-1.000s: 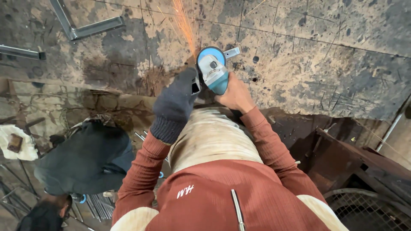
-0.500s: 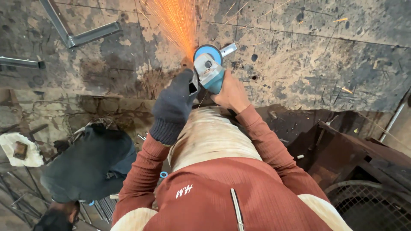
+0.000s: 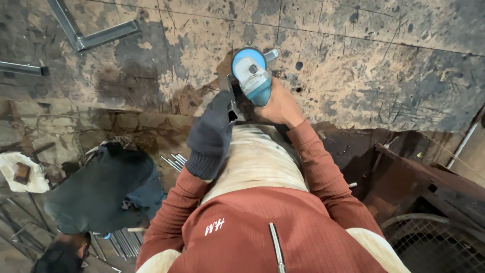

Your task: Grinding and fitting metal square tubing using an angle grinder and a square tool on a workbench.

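Note:
A blue angle grinder (image 3: 251,76) sits over the scarred, stained workbench top (image 3: 353,76), just past its near edge. My right hand (image 3: 279,105), bare, grips the grinder's body from below. My left hand (image 3: 212,130) wears a dark knitted glove and holds a small dark metal piece (image 3: 233,108) right beside the grinder's disc. No sparks show at this moment. The disc itself is mostly hidden under the blue guard.
A welded angle of steel bar (image 3: 86,35) lies at the bench's far left, another bar end (image 3: 22,68) further left. A person in dark clothes (image 3: 96,192) crouches at lower left over thin steel rods (image 3: 121,240). A rusty metal frame and wire mesh (image 3: 434,237) stand at lower right.
The stream of sparks seen earlier has stopped. The grinder and both hands have shifted slightly toward me and to the right in view.

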